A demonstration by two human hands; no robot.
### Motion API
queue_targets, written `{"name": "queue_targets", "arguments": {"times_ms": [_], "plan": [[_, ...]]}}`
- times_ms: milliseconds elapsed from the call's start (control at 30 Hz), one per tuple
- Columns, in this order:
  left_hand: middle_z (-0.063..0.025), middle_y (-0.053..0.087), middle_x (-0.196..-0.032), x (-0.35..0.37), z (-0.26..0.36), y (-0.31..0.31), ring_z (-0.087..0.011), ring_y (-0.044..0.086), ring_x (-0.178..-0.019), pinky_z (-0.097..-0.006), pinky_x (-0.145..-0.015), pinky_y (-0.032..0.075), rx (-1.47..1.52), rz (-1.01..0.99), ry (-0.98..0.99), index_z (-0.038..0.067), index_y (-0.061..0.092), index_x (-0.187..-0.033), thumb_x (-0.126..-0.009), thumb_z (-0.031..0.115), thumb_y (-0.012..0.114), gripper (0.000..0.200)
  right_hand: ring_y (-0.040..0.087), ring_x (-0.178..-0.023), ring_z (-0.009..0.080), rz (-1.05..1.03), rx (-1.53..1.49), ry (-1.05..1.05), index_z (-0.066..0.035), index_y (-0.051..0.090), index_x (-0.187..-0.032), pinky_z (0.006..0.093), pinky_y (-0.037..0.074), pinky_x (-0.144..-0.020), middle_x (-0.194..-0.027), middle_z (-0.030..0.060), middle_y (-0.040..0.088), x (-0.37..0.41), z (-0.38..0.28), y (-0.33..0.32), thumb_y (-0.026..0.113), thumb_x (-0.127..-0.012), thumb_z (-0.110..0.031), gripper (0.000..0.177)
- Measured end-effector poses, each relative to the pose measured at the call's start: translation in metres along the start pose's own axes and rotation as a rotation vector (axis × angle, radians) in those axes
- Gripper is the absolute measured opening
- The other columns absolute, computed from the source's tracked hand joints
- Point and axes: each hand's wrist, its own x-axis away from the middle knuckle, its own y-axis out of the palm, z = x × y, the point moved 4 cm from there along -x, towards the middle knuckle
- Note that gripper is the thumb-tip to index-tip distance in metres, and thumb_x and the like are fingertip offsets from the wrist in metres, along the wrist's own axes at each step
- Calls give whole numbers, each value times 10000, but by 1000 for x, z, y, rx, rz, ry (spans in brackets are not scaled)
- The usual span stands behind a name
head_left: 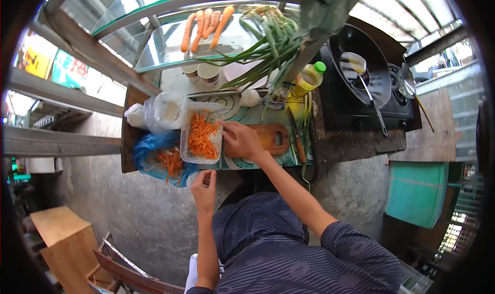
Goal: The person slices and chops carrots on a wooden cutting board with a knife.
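A clear plastic container (184,139) with cut carrot strips (202,136) in it sits at the front left of the work table. My right hand (242,139) has its fingers bent over the container's right rim, with the thumb lower down. My left hand (204,190) is just in front of the table edge, its fingers curled together; what they hold, if anything, is hidden. Left of the container lies an open blue plastic bag (147,152) with carrot peelings (172,164). Under my right wrist lies a wooden cutting board (265,133).
A knife (298,139) lies right of the board. Behind are a yellow oil bottle (308,80), paper cups (209,72) and a clear plastic bag (167,111). Whole carrots (200,28) and green onions (268,41) lie on a glass shelf. A wok (361,62) sits on the stove.
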Motion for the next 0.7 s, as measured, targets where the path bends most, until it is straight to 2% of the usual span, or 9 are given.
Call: {"name": "queue_targets", "arguments": {"times_ms": [33,133,200,233,367,400,500,600,700], "plan": [[-89,662,-762,-1,5,7,-138,598,-632,-273,-584,462,-1,-37,28,-13,669,-912,-884,123,652,140,619,-961,327,12,-46,51,-131,643,-1140,408,505,-793,-1064,128,655,5,-4,-4,582,-871,-211,287],[-69,657,-748,-5,21,20,-111,571,-617,-258,-573,450,15,-93,105,-19,670,-922,-886,135,656,159,611,-1003,317,411,187,140,-80,645,-1136,415,481,-860,-1065,123,663,30,37,-60,569,-867,-145,288],[-65,654,-734,-10,30,24,-104,560,-603,-257,-566,444,34,-111,149,-24,671,-935,-886,139,658,170,599,-983,346,571,221,430,-28,651,-1098,415,461,-883,-1061,184,649,47,90,-112,544,-876,-165,282],[-70,655,-736,-11,34,25,-107,562,-603,-258,-566,445,11,-115,164,-23,671,-935,-885,138,658,170,562,-1054,371,638,410,491,-20,613,-1158,433,457,-877,-1118,200,613,57,130,-129,548,-881,-177,326],[-86,658,-744,-16,45,33,-120,567,-596,-264,-566,446,-48,-135,213,-19,673,-938,-884,140,658,169,493,-1156,377,319,569,778,-12,468,-1298,457,461,-900,-1196,174,553,59,207,-161,590,-887,-294,514],[-89,659,-747,-16,47,34,-123,568,-594,-266,-566,447,-57,-135,221,-17,673,-938,-884,142,658,169,491,-1183,343,268,705,729,-12,467,-1260,459,460,-927,-1190,161,557,55,208,-157,622,-872,-356,541],[-88,662,-748,-10,59,35,-124,566,-586,-269,-560,447,-41,-122,248,-16,673,-940,-884,151,658,177,550,-1139,314,68,931,651,-14,482,-1200,445,499,-879,-1173,160,570,38,217,-152,689,-819,-381,568],[-82,670,-751,1,67,34,-124,575,-593,-267,-565,456,-59,-119,224,-14,675,-933,-887,166,658,186,634,-1012,288,136,887,665,-21,532,-1063,411,547,-761,-1182,177,587,27,231,-159,747,-763,-367,506],[-88,675,-754,7,57,32,-126,604,-619,-264,-569,467,-75,-129,244,4,686,-938,-885,168,665,174,668,-965,293,2,810,694,7,460,-1190,384,563,-736,-1178,203,600,21,250,-168,801,-700,-356,699]]}}
